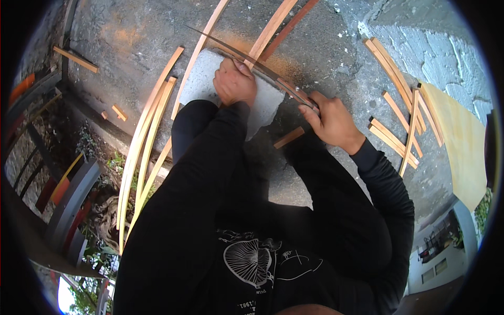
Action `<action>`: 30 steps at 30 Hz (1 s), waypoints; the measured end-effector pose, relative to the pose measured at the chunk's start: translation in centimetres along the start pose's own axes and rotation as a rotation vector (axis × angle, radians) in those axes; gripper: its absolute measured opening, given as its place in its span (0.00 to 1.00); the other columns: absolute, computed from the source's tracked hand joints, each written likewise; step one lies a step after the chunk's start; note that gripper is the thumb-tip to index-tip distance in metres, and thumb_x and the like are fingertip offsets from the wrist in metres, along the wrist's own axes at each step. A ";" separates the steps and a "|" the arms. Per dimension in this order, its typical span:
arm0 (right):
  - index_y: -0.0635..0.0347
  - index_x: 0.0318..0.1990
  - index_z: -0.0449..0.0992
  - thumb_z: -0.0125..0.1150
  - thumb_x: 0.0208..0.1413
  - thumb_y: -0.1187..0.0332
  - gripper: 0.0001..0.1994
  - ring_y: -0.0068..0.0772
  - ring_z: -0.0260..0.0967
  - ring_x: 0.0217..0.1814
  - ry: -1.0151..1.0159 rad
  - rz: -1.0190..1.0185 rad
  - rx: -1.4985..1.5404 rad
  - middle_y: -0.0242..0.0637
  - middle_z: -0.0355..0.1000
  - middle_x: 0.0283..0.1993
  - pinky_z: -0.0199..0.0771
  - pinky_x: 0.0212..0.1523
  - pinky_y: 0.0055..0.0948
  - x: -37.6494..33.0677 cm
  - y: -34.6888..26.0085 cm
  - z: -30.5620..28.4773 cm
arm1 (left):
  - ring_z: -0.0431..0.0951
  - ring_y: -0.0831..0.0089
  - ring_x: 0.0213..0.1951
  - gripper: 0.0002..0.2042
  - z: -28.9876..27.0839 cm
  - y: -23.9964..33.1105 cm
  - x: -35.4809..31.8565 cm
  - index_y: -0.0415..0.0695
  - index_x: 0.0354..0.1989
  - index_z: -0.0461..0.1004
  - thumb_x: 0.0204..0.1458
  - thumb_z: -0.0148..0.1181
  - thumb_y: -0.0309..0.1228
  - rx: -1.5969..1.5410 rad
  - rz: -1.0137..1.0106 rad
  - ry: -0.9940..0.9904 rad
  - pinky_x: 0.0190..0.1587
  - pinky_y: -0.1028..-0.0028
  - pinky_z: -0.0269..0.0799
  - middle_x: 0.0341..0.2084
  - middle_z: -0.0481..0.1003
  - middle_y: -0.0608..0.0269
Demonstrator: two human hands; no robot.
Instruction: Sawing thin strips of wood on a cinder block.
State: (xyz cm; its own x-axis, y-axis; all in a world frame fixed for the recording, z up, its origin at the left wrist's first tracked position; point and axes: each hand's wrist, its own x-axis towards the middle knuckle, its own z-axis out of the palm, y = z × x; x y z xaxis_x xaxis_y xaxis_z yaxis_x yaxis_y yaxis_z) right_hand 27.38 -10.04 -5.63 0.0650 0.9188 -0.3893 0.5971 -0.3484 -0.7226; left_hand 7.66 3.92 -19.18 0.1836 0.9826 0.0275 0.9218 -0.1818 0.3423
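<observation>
My right hand is wrapped round the handle of a hand saw, whose long dark blade runs up and to the left. The blade lies across a light wooden strip near its closer end. Just on the near side of the blade, my left hand is closed on that end of the strip, pressing it down on a pale, rough concrete block. My fingers hide the strip's tip. Beside the strip, a reddish strip reaches away from the blade.
Long wooden strips lie to the left, and one more strip passes the block's left edge. Short cut pieces are scattered at the right near a pale board. A small offcut sits by my right leg. Sawdust covers the concrete floor.
</observation>
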 end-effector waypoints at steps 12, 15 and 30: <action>0.68 0.43 0.77 0.60 0.67 0.57 0.18 0.66 0.75 0.30 -0.054 0.002 0.090 0.59 0.71 0.24 0.73 0.31 0.51 -0.5 1.9 -0.7 | 0.74 0.36 0.33 0.11 -0.6 0.4 -0.3 0.39 0.31 0.72 0.63 0.50 0.34 -0.057 0.050 0.062 0.39 0.43 0.67 0.28 0.76 0.41; 0.68 0.42 0.77 0.61 0.67 0.56 0.18 0.66 0.74 0.31 -0.053 0.001 0.105 0.59 0.72 0.25 0.73 0.32 0.53 0.3 2.2 -1.1 | 0.75 0.41 0.36 0.09 -0.1 0.6 -0.6 0.41 0.33 0.72 0.61 0.52 0.33 -0.004 -0.021 0.002 0.41 0.45 0.67 0.30 0.76 0.45; 0.65 0.40 0.76 0.62 0.66 0.57 0.17 0.67 0.74 0.31 -0.082 0.015 0.127 0.59 0.70 0.24 0.72 0.30 0.52 -0.5 3.1 -1.7 | 0.73 0.38 0.33 0.11 -0.1 0.6 -0.5 0.41 0.29 0.70 0.62 0.51 0.33 -0.053 -0.014 0.010 0.38 0.43 0.65 0.27 0.74 0.43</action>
State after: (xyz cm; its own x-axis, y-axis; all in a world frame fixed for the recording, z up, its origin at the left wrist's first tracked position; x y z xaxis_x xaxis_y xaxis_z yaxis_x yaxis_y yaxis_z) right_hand 30.58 -11.20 -6.67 0.0044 0.8969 -0.4423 0.4899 -0.3875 -0.7809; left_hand 8.04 3.32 -18.90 0.1673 0.9854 0.0321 0.9049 -0.1664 0.3918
